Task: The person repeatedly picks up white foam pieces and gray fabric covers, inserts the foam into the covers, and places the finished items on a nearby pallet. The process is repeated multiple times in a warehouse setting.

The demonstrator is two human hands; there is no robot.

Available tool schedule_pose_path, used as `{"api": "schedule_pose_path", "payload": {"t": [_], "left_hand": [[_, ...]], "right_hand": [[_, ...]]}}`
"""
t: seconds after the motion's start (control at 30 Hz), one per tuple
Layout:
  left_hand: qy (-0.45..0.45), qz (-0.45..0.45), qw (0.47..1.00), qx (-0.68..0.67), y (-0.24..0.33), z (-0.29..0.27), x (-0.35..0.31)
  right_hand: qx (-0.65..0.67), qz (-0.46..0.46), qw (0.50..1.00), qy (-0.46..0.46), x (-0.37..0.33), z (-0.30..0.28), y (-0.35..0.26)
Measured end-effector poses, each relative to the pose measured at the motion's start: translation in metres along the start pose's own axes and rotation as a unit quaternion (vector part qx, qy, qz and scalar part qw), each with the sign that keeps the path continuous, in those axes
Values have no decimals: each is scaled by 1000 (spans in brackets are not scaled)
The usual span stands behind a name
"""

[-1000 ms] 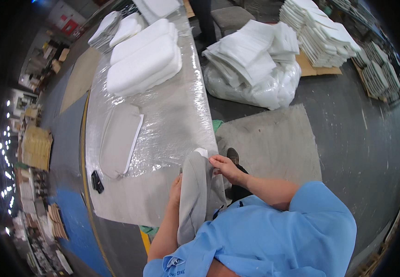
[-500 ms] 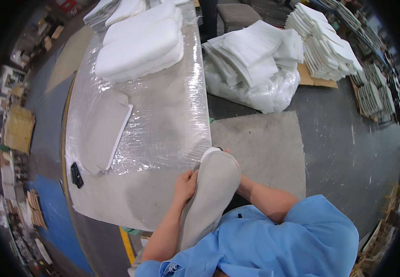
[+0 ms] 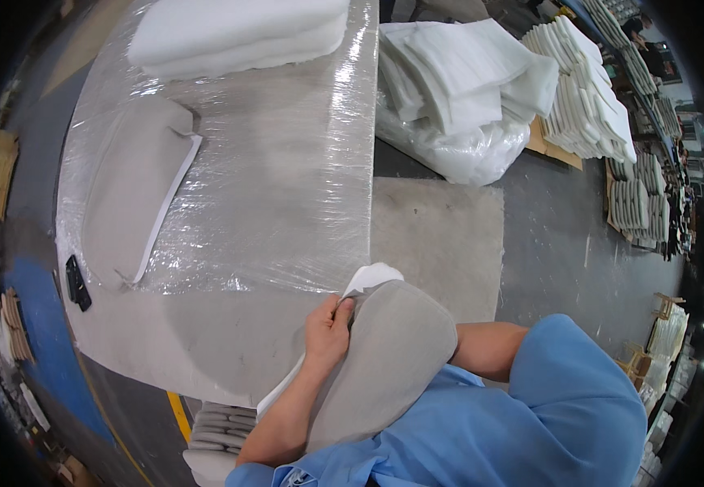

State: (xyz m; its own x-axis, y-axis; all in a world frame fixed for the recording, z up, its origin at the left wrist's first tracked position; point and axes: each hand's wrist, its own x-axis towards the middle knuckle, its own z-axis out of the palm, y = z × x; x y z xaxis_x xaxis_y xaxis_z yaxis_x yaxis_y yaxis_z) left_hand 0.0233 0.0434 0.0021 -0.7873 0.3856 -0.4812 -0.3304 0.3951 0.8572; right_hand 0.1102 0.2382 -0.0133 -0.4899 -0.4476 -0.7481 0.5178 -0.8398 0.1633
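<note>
A grey fabric cushion (image 3: 393,349) lies slanted against my body at the table's near right corner. White material (image 3: 376,277) shows at its far end, and a white edge runs along its left side behind my forearm. My left hand (image 3: 329,329) pinches the cushion's left edge near that white end, thumb on top. My right forearm reaches behind the cushion, which hides the right hand and its fingers. On the plastic-wrapped table (image 3: 279,195) a flat grey cover (image 3: 129,187) with a white edge strip lies to the left.
A small black object (image 3: 77,282) rests near the table's left edge. Thick white padding (image 3: 238,36) is stacked at the far end. Right of the table, white sheets (image 3: 457,73) lie on a plastic bag, with another white stack (image 3: 583,89) beyond. Grey cushions (image 3: 220,426) are piled below the near edge.
The view has shifted, with the table now nearer. The cushion has turned its far end rightward, showing more white material. My right hand has passed out of sight behind it; my left keeps its grip.
</note>
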Motion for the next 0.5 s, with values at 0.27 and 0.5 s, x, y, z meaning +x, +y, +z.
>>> {"api": "schedule_pose_path", "payload": {"t": [0.27, 0.5], "left_hand": [[21, 48, 989, 139, 9, 19, 34], [19, 109, 987, 118, 5, 8, 34]], "right_hand": [[-9, -47, 998, 45, 17, -21, 26], [-254, -181, 909, 276, 82, -38, 61]]}}
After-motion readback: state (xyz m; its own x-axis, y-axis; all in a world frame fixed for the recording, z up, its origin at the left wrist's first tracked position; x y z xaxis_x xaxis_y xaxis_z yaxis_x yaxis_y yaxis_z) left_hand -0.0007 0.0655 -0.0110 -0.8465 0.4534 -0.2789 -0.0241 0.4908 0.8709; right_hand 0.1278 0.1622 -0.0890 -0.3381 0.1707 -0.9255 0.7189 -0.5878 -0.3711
